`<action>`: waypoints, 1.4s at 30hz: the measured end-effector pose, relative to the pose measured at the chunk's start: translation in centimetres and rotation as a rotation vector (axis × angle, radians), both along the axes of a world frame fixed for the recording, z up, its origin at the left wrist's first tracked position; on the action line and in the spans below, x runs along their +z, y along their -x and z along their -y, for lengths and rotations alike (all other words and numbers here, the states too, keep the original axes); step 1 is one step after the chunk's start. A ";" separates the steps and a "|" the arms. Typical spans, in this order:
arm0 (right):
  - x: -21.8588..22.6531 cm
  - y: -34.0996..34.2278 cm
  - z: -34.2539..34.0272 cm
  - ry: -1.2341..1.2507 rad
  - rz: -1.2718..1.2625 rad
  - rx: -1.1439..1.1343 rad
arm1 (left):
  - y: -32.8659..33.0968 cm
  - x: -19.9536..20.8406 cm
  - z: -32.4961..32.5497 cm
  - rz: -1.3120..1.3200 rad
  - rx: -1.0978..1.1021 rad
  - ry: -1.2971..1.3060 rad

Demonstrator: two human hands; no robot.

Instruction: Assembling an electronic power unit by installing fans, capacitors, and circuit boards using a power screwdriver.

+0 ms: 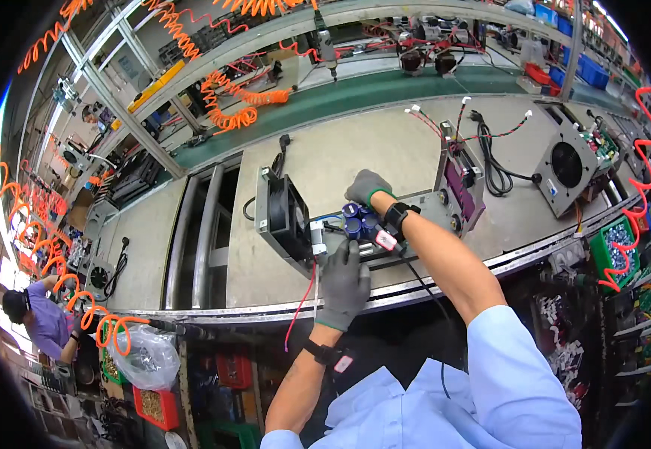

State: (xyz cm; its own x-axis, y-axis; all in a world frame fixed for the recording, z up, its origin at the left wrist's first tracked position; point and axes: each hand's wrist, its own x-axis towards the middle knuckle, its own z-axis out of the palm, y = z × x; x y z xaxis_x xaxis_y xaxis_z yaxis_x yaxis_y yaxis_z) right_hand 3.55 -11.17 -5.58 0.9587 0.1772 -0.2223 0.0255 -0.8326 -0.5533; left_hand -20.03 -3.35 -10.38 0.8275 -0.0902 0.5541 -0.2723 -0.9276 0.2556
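Note:
On the bench lies a metal chassis with a black fan panel (286, 218) at its left end and a purple board (466, 187) upright at its right end. Dark blue cylindrical capacitors (354, 227) sit between them. My left hand (345, 287), in a grey glove, reaches over the near edge, fingertips bent against the parts beside the capacitors and a white block (318, 236). Just beyond the capacitors, my gloved right hand (369, 187) is curled closed; its fingertips are hidden. Whatever either hand holds cannot be made out. A red wire (311, 303) hangs by the left hand.
A second fan unit (567, 166) with a coiled black cable (496, 168) stands at right. Metal rollers (204, 238) cross the line at left. Orange coiled hoses (232, 108) and a power screwdriver (327, 51) hang overhead. A green bin (614, 251) holds small parts. Another person (44, 318) works far left.

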 end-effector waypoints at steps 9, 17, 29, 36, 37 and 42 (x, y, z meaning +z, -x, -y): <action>0.1 -1.3 0.7 0.057 0.046 0.269 | 3.3 1.2 -0.4 0.082 -0.003 0.169; 1.9 12.2 8.4 -0.532 0.361 0.147 | 9.6 -0.3 -7.9 -0.116 0.345 0.226; -3.1 20.9 1.6 -0.813 -0.706 0.480 | 8.9 1.9 -6.7 -0.267 0.272 0.470; -1.9 21.8 9.0 -0.664 -0.889 0.711 | 7.3 4.4 -3.1 -0.732 0.168 1.022; -1.8 21.9 9.9 -0.542 -0.885 0.733 | 6.8 4.6 -2.5 -0.807 0.143 1.113; -0.9 23.3 12.6 -0.400 -0.623 0.730 | 4.0 4.8 -0.2 -0.751 0.074 1.281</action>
